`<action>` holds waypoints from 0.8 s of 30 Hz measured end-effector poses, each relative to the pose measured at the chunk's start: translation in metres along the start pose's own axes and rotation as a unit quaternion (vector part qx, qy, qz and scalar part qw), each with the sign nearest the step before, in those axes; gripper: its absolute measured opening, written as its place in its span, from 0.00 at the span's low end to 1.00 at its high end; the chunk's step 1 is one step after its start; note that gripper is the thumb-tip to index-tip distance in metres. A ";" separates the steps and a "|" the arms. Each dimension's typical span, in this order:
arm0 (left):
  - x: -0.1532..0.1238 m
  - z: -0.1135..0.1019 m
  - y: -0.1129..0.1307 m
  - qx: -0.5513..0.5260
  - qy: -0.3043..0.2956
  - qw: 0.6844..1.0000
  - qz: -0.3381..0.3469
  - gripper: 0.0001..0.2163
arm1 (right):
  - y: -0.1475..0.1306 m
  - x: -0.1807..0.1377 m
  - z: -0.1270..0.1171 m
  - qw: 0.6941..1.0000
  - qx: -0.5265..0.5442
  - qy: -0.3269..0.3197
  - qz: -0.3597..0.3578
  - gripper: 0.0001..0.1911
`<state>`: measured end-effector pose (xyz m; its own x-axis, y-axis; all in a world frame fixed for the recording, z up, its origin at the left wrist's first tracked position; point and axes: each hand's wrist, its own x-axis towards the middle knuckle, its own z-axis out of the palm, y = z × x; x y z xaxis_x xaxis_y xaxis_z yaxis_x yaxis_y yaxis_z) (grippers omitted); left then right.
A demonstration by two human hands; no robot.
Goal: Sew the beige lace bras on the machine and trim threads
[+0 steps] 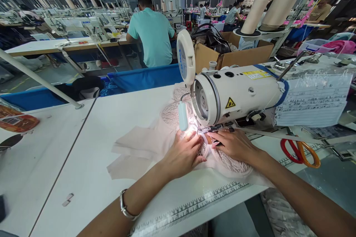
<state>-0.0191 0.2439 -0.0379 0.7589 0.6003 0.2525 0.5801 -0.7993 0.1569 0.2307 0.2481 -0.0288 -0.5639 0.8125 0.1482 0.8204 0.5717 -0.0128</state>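
A white sewing machine stands on the white table, its lamp lighting the needle area. Pale pink lace fabric lies under the machine head and spreads left as flat pink pieces. My left hand presses flat on the lace just left of the needle, fingers stretched forward, a bracelet on its wrist. My right hand lies on the lace to the right of the needle, fingers extended toward the presser foot. Both hands touch the fabric; the needle itself is hidden by glare.
Orange-and-red scissors lie right of the machine. A handwritten paper sheet hangs off the machine's right end. A cardboard box sits behind. A person in a teal shirt sits ahead, back turned. A ruler strip edges the table.
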 end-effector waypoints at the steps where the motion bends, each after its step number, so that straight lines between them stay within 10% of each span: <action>1: 0.000 0.000 0.001 -0.003 -0.002 1.000 -0.001 0.21 | 0.000 -0.004 -0.001 1.000 -0.001 -0.008 0.014 0.17; 11: -0.002 0.004 0.005 0.037 0.031 0.999 0.017 0.19 | 0.002 -0.022 0.009 0.981 -0.024 0.129 -0.146 0.30; 24: -0.001 0.001 0.000 0.018 0.007 1.000 -0.012 0.22 | 0.001 -0.005 0.005 0.994 0.002 0.074 -0.083 0.27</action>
<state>-0.0195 0.2429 -0.0394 0.7410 0.6181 0.2625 0.6078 -0.7835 0.1292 0.2333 0.2453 -0.0343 -0.6714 0.6813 0.2918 0.7163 0.6975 0.0195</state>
